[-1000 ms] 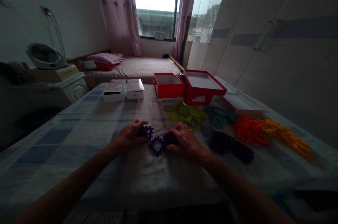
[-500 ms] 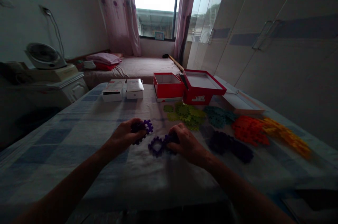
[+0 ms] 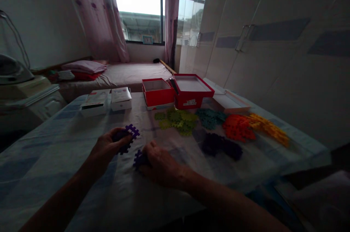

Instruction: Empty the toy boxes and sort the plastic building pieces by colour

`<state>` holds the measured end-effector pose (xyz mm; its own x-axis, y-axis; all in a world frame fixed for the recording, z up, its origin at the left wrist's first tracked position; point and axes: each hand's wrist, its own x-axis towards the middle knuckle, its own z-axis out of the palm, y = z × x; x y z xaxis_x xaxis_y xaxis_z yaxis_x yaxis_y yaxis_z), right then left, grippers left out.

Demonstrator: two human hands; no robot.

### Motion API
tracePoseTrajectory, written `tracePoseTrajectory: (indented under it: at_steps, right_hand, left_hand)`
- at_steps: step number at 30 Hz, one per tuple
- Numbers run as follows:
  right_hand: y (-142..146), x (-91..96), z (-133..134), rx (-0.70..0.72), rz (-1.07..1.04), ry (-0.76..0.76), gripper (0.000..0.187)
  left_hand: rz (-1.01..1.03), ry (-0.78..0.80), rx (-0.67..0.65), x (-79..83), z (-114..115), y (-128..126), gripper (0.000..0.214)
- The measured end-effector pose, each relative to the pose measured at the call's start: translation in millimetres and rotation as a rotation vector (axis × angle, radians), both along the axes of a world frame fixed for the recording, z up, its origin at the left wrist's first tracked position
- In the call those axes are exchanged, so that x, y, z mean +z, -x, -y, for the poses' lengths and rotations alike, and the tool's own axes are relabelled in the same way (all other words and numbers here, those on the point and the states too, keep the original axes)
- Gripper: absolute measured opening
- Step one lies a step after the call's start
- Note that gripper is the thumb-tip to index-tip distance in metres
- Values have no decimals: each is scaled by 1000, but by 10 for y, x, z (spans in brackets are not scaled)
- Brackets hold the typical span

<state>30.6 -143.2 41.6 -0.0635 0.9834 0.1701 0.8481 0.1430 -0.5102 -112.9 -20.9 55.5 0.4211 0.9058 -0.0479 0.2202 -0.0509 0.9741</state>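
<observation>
My left hand (image 3: pixel 111 144) is closed on purple notched building pieces (image 3: pixel 131 132), held just above the checked cloth. To its right, my right hand (image 3: pixel 158 162) is closed over another purple notched piece (image 3: pixel 138 159) at the cloth's surface. The fingers hide much of these pieces, and I cannot tell how many each hand has. A dark purple pile (image 3: pixel 221 146) of similar pieces lies to the right of my right hand. Beyond it are a green pile (image 3: pixel 180 119), a teal pile (image 3: pixel 210 117), an orange pile (image 3: pixel 238 127) and a yellow pile (image 3: pixel 269 128).
Along the table's far side stand two white boxes, one (image 3: pixel 95 102) left of the other (image 3: pixel 121 99), an open red box (image 3: pixel 158 95) and a second red box with a tilted lid (image 3: pixel 191 100). A shallow tray-like lid (image 3: pixel 231 101) lies at the right. Behind is a bed (image 3: pixel 131 71).
The view has turned right. My right hand has moved toward my left hand and now covers the spot of the purple gear-like piece that lay beside it. My left hand still holds its pieces.
</observation>
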Motion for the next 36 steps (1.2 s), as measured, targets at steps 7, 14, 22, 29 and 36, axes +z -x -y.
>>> tracePoseTrajectory:
  at_steps: [7,14,22,29,36]
  right_hand:
    - [-440,117,556,-285,-262,-239,40]
    - [-1210,-81,1116,-717,23,-382,23]
    - [-1492,-500,1153,-843,414,-551,36]
    - [-1475,-575,1156,-830,374,-497,39]
    - [-1420,-533,1207,-838,199,-573,36]
  left_hand:
    - [43,50,-117,152,237,-336,42]
    - [30,42,-413,91,1016,-1322,33]
    - [-5,-316,-348,-333,1292,-1920,36]
    - [58,-264,-321,-427,1383,-2121,43]
    - [49,-408,-304,-369,1225,-2017,38]
